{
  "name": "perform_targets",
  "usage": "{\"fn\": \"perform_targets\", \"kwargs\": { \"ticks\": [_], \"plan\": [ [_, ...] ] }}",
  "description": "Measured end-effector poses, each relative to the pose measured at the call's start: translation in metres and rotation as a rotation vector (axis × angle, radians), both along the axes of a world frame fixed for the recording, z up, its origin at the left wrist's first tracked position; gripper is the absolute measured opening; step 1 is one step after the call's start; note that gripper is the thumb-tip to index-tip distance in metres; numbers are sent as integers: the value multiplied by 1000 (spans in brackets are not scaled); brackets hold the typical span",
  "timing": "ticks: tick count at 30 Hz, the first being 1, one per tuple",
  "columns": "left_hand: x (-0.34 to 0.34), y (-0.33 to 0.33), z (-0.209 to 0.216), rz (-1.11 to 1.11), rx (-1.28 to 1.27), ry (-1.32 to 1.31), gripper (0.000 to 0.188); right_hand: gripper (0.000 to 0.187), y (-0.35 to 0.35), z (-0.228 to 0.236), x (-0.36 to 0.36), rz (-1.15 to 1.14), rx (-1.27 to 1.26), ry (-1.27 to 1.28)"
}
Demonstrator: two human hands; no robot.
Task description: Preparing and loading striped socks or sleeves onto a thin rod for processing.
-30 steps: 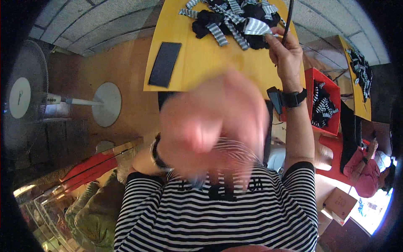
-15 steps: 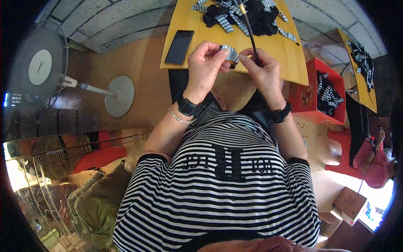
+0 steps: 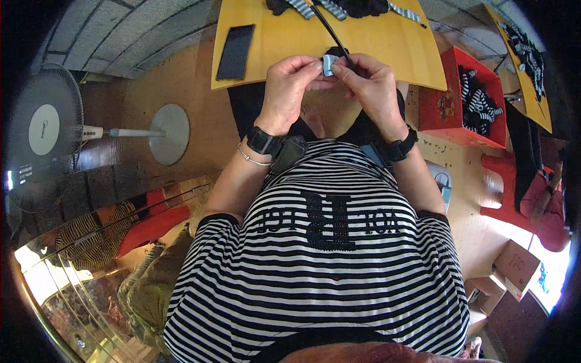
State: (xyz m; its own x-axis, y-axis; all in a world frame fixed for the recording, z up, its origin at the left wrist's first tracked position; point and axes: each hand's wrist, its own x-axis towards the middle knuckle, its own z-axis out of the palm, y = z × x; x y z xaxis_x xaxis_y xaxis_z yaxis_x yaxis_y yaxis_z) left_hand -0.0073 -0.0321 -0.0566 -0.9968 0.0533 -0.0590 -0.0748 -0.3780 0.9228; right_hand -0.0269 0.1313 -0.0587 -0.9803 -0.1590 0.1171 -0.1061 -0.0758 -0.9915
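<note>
Left hand (image 3: 288,85) and right hand (image 3: 373,86) pinch a small pale-blue fabric strip (image 3: 328,65) by the yellow wooden table (image 3: 387,54).
The right also grips a thin black rod (image 3: 330,30); a flat black rectangular pad (image 3: 236,52) lies tabletop, an open red box (image 3: 434,115) beside.

A striped shirt (image 3: 321,284) and black wristbands (image 3: 262,141) are worn.
</note>
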Motion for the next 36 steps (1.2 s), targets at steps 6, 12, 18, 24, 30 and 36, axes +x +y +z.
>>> {"fn": "perform_targets", "kwargs": {
  "ticks": [6,12,18,24,30,36],
  "plan": [
    [2,10,-2,39,-318,109,15,25,7,3,-1,5,186,76],
    [3,14,-10,3,-184,13,12,25,18,9,-1,166,251,-87],
    [8,20,-12,3,-176,-34,10,18,15,-8,3,-35,389,114],
    [10,29,-19,-11,-93,-17,10,21,12,-14,9,-72,192,-42],
    [11,34,-22,38,-158,23,15,16,9,-15,17,-27,207,57],
    [6,36,-19,134,-742,220,17,17,20,-16,13,-9,312,17]
  ]
}}
